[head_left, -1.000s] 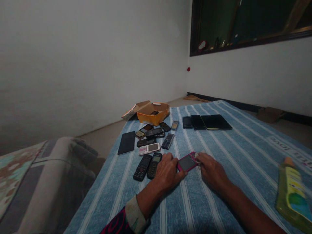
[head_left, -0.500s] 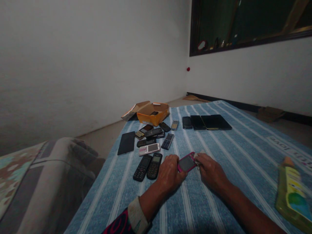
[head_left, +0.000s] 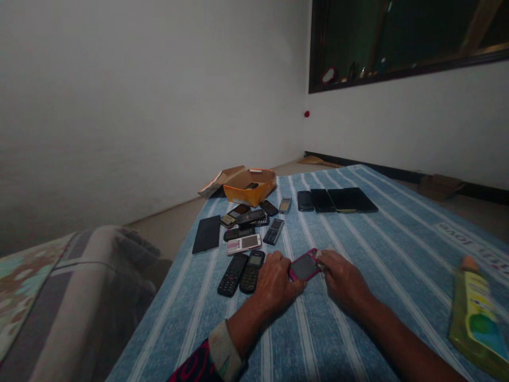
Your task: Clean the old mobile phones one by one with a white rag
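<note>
A pink-edged mobile phone (head_left: 304,266) with a grey screen lies between my hands, low over the blue striped cloth (head_left: 334,233). My left hand (head_left: 276,281) grips its left end, the thumb along the near edge. At the phone's right end, my right hand (head_left: 340,273) pinches a small pale cloth (head_left: 319,258) against it; most of that cloth is hidden by the fingers. Just left of my left hand are two dark keypad phones (head_left: 233,274), side by side. Beyond them lie a white and pink phone (head_left: 244,243) and a dark keypad phone (head_left: 273,231).
An open orange cardboard box (head_left: 248,193) stands at the far end, a phone inside. Several phones (head_left: 251,217) lie before it, with a black tablet (head_left: 206,234) to their left. Several dark-screened devices (head_left: 336,200) line up at the back right. A yellow-green bottle (head_left: 475,323) is at right.
Almost nothing differs. Both hands keep their hold at the two ends of the pink-edged phone, with only a very slight shift of the fingers.
</note>
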A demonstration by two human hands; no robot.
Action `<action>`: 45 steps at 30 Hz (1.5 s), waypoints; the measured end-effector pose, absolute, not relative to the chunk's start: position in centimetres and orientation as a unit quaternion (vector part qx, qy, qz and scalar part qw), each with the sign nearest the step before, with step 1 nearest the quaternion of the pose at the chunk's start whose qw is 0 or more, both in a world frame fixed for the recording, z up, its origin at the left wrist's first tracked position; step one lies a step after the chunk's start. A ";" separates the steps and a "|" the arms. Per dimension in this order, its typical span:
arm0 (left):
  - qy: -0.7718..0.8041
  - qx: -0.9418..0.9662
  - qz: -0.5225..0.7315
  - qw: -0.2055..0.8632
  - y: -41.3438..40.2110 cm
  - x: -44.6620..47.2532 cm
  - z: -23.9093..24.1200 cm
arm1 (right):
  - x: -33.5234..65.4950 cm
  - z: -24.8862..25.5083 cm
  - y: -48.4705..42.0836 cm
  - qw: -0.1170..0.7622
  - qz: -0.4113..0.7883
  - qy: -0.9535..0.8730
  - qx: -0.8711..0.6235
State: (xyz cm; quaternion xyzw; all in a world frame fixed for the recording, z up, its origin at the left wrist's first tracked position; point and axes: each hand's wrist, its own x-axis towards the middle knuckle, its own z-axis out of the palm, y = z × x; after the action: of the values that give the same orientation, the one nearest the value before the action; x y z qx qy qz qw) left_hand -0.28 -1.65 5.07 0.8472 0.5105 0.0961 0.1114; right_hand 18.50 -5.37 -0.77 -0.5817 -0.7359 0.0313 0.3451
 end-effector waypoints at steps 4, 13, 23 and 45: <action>0.514 0.842 0.117 0.117 -1.6 -0.2 4.4 | 18.4 -0.8 -5.4 0.356 0.036 -0.736 -0.575; 0.522 0.825 0.166 0.135 -2.0 -0.2 3.1 | 18.2 -1.4 -5.3 0.422 0.005 -0.707 -0.567; 0.439 0.880 0.170 0.066 -2.6 -0.5 3.1 | 17.3 -0.2 -6.0 0.455 -0.120 -0.739 -0.483; 0.327 0.894 0.305 -0.039 -2.5 -0.7 1.7 | 15.9 0.3 -6.6 0.412 -0.161 -0.780 -0.442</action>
State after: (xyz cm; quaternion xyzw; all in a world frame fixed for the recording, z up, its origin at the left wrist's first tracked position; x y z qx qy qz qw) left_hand -0.65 -2.49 1.73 0.8935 0.3268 0.3055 -0.0393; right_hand 15.90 -6.64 0.32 -0.4420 -0.7804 -0.1611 0.4119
